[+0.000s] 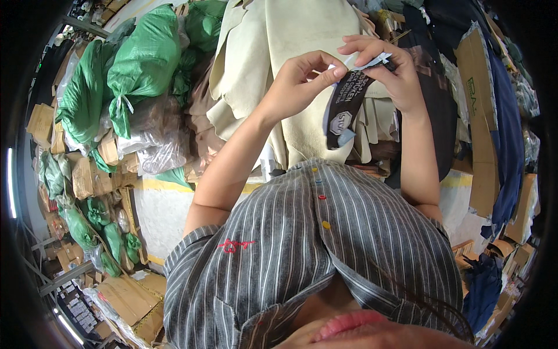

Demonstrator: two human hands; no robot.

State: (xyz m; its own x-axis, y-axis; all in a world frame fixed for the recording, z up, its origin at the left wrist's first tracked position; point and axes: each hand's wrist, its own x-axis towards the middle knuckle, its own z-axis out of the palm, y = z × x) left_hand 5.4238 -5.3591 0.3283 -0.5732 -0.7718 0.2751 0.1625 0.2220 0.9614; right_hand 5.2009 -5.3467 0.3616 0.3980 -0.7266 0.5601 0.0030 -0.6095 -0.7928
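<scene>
A black strip with pale printing (338,110) hangs curled between my hands, above a pile of cream leather-like sheets (250,75). Its edges show a whitish-blue underside or backing, and a small pale piece sticks to its lower end. My right hand (395,72) grips the upper end between thumb and fingers, where the pale material is crumpled. With thumb and forefinger pressed together, my left hand (302,86) pinches a pale edge at the strip's top left. Whether that edge belongs to the strip or to a separate layer, I cannot tell.
Green woven sacks (148,55) and clear plastic bundles (165,145) are heaped to the left. Brown folded material lies beneath the cream sheets. On the right stand a tall cardboard sheet (479,122) and dark blue fabric (511,151). Flattened boxes (131,296) lie at lower left.
</scene>
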